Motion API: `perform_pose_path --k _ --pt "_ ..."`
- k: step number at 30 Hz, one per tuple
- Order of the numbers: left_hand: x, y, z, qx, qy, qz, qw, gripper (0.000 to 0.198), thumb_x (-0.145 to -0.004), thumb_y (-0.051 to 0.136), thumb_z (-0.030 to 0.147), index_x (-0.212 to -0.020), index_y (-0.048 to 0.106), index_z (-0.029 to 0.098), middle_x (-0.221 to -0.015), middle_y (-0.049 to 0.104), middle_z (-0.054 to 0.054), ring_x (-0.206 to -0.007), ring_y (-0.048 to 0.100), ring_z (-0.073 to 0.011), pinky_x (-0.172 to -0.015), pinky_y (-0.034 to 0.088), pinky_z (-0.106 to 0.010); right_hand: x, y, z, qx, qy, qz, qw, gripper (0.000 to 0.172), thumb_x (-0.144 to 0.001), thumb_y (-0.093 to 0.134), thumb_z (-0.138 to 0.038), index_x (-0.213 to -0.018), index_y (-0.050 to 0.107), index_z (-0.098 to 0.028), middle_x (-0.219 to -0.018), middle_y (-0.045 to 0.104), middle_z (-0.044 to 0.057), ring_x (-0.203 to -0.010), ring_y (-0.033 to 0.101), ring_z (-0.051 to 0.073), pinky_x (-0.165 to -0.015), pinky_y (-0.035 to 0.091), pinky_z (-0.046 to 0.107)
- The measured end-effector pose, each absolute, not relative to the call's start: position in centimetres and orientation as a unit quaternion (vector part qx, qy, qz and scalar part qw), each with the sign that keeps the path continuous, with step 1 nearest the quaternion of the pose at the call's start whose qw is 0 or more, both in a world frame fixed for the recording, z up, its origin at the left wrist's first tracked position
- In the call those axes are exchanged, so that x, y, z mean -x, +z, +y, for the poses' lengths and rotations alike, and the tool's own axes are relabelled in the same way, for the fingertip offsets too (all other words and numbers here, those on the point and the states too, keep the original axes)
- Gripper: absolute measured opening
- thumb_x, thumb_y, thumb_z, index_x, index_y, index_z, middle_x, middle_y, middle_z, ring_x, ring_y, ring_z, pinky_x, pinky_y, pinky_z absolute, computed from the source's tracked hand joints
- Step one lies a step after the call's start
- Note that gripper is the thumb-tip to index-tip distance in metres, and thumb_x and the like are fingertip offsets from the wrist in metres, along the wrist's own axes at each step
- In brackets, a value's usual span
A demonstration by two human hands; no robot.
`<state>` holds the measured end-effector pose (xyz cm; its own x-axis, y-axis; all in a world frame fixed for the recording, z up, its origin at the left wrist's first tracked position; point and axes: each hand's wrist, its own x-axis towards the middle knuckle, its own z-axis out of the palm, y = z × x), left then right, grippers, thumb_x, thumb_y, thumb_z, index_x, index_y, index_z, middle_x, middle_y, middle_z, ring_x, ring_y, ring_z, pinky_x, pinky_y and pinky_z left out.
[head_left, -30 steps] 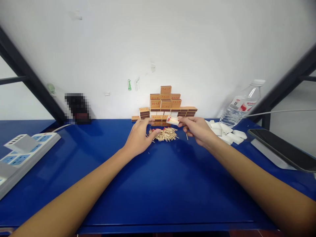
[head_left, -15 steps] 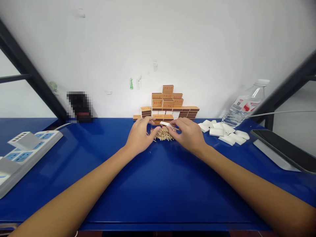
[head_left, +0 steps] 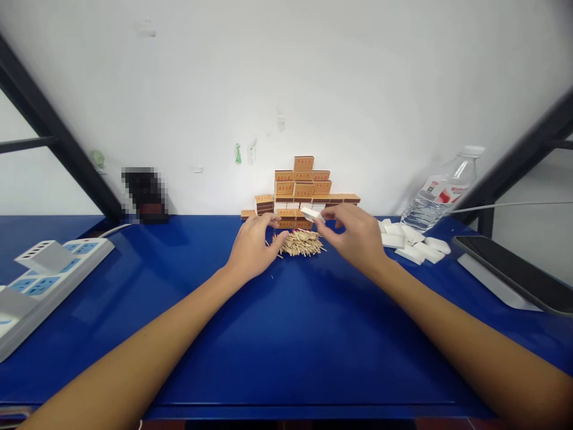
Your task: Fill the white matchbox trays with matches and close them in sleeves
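Observation:
A heap of loose matches lies on the blue table in front of a stack of orange matchboxes against the wall. My right hand is raised just above the heap's right side, its fingers pinched on a small white matchbox tray. My left hand rests on the table at the heap's left edge, fingers curled and touching the matches; I cannot tell if it holds any.
Several white empty trays lie right of the heap. Behind them leans a plastic water bottle. A phone on a stand is at the far right, a white power strip at the far left.
My right hand came down over the match heap with the white tray, then lifted a little and moved right. The left hand has stayed put.

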<state>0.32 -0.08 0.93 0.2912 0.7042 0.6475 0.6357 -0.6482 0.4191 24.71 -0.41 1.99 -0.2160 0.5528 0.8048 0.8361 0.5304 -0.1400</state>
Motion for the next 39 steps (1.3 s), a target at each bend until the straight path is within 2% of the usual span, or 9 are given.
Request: perform_pose_path --k 5,9,16,19,23,28,33,36,39 --pt "-0.1 0.9 0.1 -0.801 0.420 0.426 0.025 0.021 -0.094 0.069 0.026 -0.113 0.062 0.022 -0.107 0.076 -0.005 -0.109 0.067 -0.0269 -0.097 0.053 -0.048 -27.7 3.6 0.8 0.571 -0.056 -0.644 0.506 0.021 -0.091 0.068 -0.043 -0.089 0.074 -0.023 -0.082 0.076 0.006 -0.070 0.066 0.022 -0.070 0.053 0.036" --pt "0.4 0.9 0.7 -0.793 0.421 0.440 0.013 0.018 -0.093 0.069 0.025 -0.110 0.062 0.022 -0.107 0.076 -0.005 -0.108 0.067 -0.0272 -0.099 0.052 -0.048 -32.0 3.4 3.3 0.655 0.008 -0.550 0.518 0.023 -0.081 0.074 -0.044 -0.078 0.074 -0.021 -0.078 0.077 0.009 -0.072 0.070 0.025 -0.067 0.052 0.036" --pt "0.6 1.0 1.0 -0.781 0.434 0.449 0.004 0.016 -0.091 0.068 0.023 -0.106 0.063 0.023 -0.104 0.076 -0.005 -0.110 0.067 -0.0272 -0.101 0.051 -0.048 -38.4 2.8 5.6 0.782 0.058 -0.539 0.307 0.029 -0.079 0.073 -0.038 -0.056 0.069 -0.020 -0.048 0.059 0.009 -0.051 0.057 0.023 -0.056 0.043 0.039" --pt "0.9 0.9 1.4 -0.782 0.428 0.453 -0.007 0.016 -0.092 0.067 0.025 -0.107 0.064 0.023 -0.104 0.076 -0.005 -0.109 0.066 -0.0276 -0.100 0.051 -0.048 -38.9 3.3 5.3 0.804 0.000 -0.535 0.260 0.024 -0.078 0.076 -0.038 -0.062 0.070 -0.020 -0.062 0.065 0.013 -0.065 0.064 0.030 -0.064 0.047 0.043" --pt "2.9 0.6 3.2 -0.765 0.427 0.482 -0.016 0.018 -0.091 0.066 0.027 -0.108 0.066 0.021 -0.115 0.073 -0.010 -0.115 0.062 -0.0305 -0.106 0.047 -0.051 -37.5 3.5 4.6 0.783 -0.134 -0.537 0.284 0.019 -0.085 0.066 -0.036 -0.086 0.075 -0.019 -0.088 0.073 0.018 -0.095 0.068 0.039 -0.079 0.050 0.048" --pt "5.8 -0.2 6.4 -0.717 0.456 0.525 0.048 0.034 -0.090 0.069 0.036 -0.119 0.065 0.017 -0.127 0.071 -0.015 -0.120 0.062 -0.0336 -0.107 0.047 -0.053 -34.4 3.5 3.5 0.755 -0.160 -0.584 0.253 0.027 -0.090 0.056 -0.035 -0.091 0.077 -0.017 -0.091 0.076 0.018 -0.090 0.070 0.036 -0.075 0.049 0.043" --pt "5.0 -0.4 8.7 -0.712 0.461 0.518 0.112 0.043 -0.093 0.069 0.039 -0.128 0.062 0.016 -0.130 0.070 -0.016 -0.119 0.067 -0.0282 -0.098 0.054 -0.043 -32.4 3.4 3.0 0.742 -0.170 -0.610 0.222 0.030 -0.094 0.053 -0.037 -0.092 0.077 -0.019 -0.096 0.078 0.016 -0.089 0.071 0.033 -0.072 0.045 0.039" --pt "3.7 0.3 9.8 -0.720 0.456 0.509 0.119 0.048 -0.084 0.080 0.037 -0.124 0.064 0.017 -0.123 0.073 -0.014 -0.115 0.068 -0.0281 -0.100 0.053 -0.043 -32.1 3.3 2.9 0.735 -0.170 -0.621 0.211 0.031 -0.096 0.051 -0.037 -0.094 0.077 -0.019 -0.099 0.078 0.015 -0.089 0.071 0.033 -0.069 0.043 0.038" --pt "2.8 0.9 10.7 -0.718 0.453 0.515 0.122 0.040 -0.078 0.084 0.032 -0.112 0.068 0.017 -0.109 0.075 -0.012 -0.103 0.069 -0.0272 -0.093 0.053 -0.043 -32.1 3.2 2.8 0.732 -0.163 -0.629 0.206 0.032 -0.097 0.050 -0.035 -0.096 0.077 -0.019 -0.100 0.078 0.015 -0.089 0.071 0.032 -0.070 0.043 0.037"
